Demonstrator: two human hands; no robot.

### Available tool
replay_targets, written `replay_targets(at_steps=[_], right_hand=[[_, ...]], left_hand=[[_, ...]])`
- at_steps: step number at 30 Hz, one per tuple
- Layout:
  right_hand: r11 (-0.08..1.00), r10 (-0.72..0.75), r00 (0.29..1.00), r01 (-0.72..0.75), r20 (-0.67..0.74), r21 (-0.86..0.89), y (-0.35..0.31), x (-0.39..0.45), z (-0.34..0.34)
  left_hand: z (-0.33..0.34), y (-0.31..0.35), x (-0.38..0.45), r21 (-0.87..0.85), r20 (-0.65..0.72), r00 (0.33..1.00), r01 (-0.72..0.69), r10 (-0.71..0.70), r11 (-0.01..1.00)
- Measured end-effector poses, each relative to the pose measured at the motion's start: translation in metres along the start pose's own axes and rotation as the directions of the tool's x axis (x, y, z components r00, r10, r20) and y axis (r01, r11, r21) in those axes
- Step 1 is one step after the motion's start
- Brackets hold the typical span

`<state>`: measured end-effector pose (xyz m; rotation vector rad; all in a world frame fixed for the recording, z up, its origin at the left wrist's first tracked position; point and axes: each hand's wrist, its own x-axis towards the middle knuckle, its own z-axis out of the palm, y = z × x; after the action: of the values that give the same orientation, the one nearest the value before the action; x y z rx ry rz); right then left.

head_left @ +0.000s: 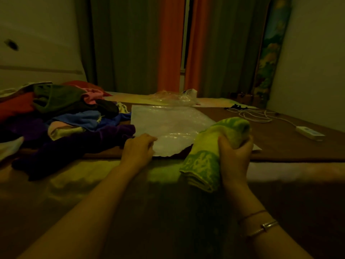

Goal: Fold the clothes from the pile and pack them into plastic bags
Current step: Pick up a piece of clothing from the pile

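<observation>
A folded green and yellow patterned garment [203, 157] is gripped around its middle by my right hand [234, 156], just right of a clear plastic bag [168, 124] lying flat on the brown surface. My left hand [138, 150] pinches the bag's near edge with curled fingers. A pile of clothes [61, 118] in purple, blue, green, red and pink lies to the left of the bag.
More crumpled clear plastic bags [173, 98] lie behind the flat one. A white cable [255, 114] and a power strip [309, 133] lie at the right. Curtains [168, 43] hang behind the bed.
</observation>
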<state>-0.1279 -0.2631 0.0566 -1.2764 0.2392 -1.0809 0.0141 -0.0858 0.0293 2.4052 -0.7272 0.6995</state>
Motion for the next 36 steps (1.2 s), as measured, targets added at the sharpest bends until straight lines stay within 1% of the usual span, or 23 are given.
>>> replay_targets(at_steps=[2,3,5,6,8,9,10,11,12,13,14,15,16,18,20,23,26,29,32,33,34,35,36], right_hand=[[0.981,-0.194,0.980,0.193,-0.035,-0.038,-0.004,-0.009,0.008],[0.953,-0.298,0.954,0.294,-0.043,-0.071,-0.005,-0.014,0.012],[0.875,-0.462,0.886,0.453,-0.021,-0.170,-0.003,-0.021,0.019],[0.836,-0.514,0.858,0.505,0.015,-0.218,-0.002,-0.024,0.024],[0.739,-0.567,0.807,0.588,0.168,-0.329,0.005,-0.030,0.033],[0.681,-0.547,0.790,0.613,0.279,-0.401,0.012,-0.031,0.038],[0.626,-0.478,0.782,0.622,0.400,-0.470,0.019,-0.031,0.041],[0.588,-0.361,0.782,0.614,0.508,-0.526,0.028,-0.031,0.045],[0.557,-0.224,0.778,0.596,0.586,-0.578,0.038,-0.030,0.048],[0.524,-0.104,0.767,0.583,0.633,-0.621,0.046,-0.029,0.051],[0.504,-0.015,0.752,0.575,0.659,-0.645,0.053,-0.028,0.054],[0.508,0.045,0.740,0.562,0.672,-0.653,0.056,-0.028,0.056],[0.523,0.079,0.728,0.551,0.681,-0.650,0.058,-0.027,0.059],[0.536,0.099,0.702,0.559,0.705,-0.632,0.058,-0.025,0.063],[0.525,0.090,0.697,0.574,0.711,-0.629,0.058,-0.021,0.065],[0.531,0.062,0.733,0.550,0.677,-0.644,0.061,-0.012,0.069],[0.550,0.074,0.756,0.513,0.650,-0.659,0.066,-0.001,0.078],[0.502,0.126,0.762,0.503,0.635,-0.703,0.072,0.006,0.089],[0.455,0.170,0.750,0.516,0.639,-0.726,0.073,0.010,0.096],[0.455,0.168,0.763,0.501,0.624,-0.736,0.073,0.010,0.098],[0.467,0.150,0.796,0.466,0.587,-0.751,0.072,0.011,0.100],[0.513,0.130,0.845,0.391,0.519,-0.764,0.074,0.012,0.101],[0.593,0.115,0.898,0.281,0.425,-0.754,0.073,0.012,0.102]], left_hand=[[-0.002,0.008,0.001,-0.059,-0.094,0.994,-0.059,0.053,0.996],[-0.003,0.012,0.002,-0.083,-0.108,0.992,-0.067,0.058,0.994],[-0.002,0.014,0.002,-0.124,-0.060,0.997,-0.053,0.045,0.991],[-0.001,0.014,0.002,-0.146,-0.015,0.999,-0.036,0.034,0.989],[0.000,0.012,0.002,-0.195,0.050,0.998,-0.020,0.031,0.981],[0.001,0.012,0.002,-0.231,0.053,0.998,-0.031,0.044,0.972],[0.000,0.013,0.001,-0.275,0.038,0.997,-0.050,0.062,0.960],[-0.001,0.015,0.000,-0.316,0.013,0.997,-0.067,0.075,0.946],[-0.002,0.016,-0.001,-0.350,-0.008,0.996,-0.083,0.085,0.933],[-0.004,0.018,-0.004,-0.379,-0.014,0.996,-0.090,0.092,0.921],[-0.005,0.020,-0.006,-0.402,-0.006,0.995,-0.090,0.095,0.911],[-0.006,0.020,-0.009,-0.414,0.004,0.996,-0.083,0.094,0.906],[-0.008,0.020,-0.010,-0.419,0.005,0.996,-0.078,0.088,0.905],[-0.012,0.017,-0.012,-0.432,-0.010,0.997,-0.074,0.077,0.899],[-0.018,0.018,-0.014,-0.442,-0.020,0.996,-0.091,0.091,0.892],[-0.022,0.021,-0.020,-0.462,-0.019,0.991,-0.123,0.129,0.878],[-0.025,0.022,-0.023,-0.500,-0.024,0.989,-0.138,0.145,0.855],[-0.029,0.023,-0.027,-0.543,-0.019,0.986,-0.150,0.166,0.826],[-0.038,0.023,-0.032,-0.518,0.009,0.992,-0.100,0.122,0.850],[-0.042,0.024,-0.035,-0.534,0.022,0.994,-0.082,0.111,0.841],[-0.045,0.024,-0.038,-0.563,0.036,0.994,-0.069,0.107,0.824],[-0.049,0.026,-0.041,-0.590,0.052,0.994,-0.051,0.100,0.806],[-0.052,0.026,-0.043,-0.609,0.068,0.993,-0.031,0.091,0.793]])
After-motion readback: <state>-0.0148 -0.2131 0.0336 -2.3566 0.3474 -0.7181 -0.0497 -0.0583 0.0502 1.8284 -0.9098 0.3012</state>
